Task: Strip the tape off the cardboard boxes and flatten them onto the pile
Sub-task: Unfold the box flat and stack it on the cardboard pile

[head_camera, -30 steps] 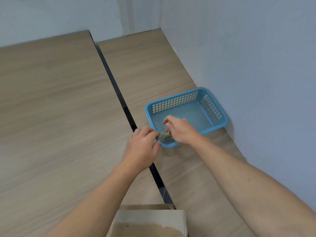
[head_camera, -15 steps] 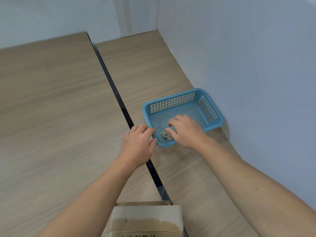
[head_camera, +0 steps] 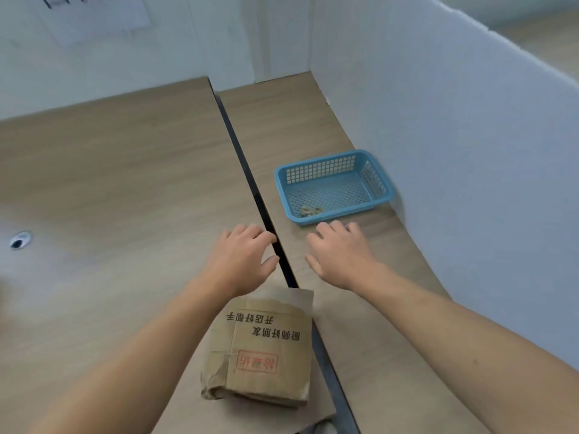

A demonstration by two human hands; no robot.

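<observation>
L hand (head_camera: 241, 258) & R hand (head_camera: 340, 253) pulled back from basket (head_camera: 319, 173), tape wad (head_camera: 310, 210) left inside. Both empty, fingers loosely spread, near box (head_camera: 266, 349).

Two bare forearms reaching forward side by side, left hand (head_camera: 242, 260) palm down with fingers loosely curled, right hand (head_camera: 340, 253) palm down, fingers relaxed, both holding nothing

Visible are a bare left forearm (head_camera: 141, 349) and a bare right forearm (head_camera: 454, 333), unsleeved throughout, ending in a bare left hand (head_camera: 242, 261) and right hand (head_camera: 340, 256).
</observation>
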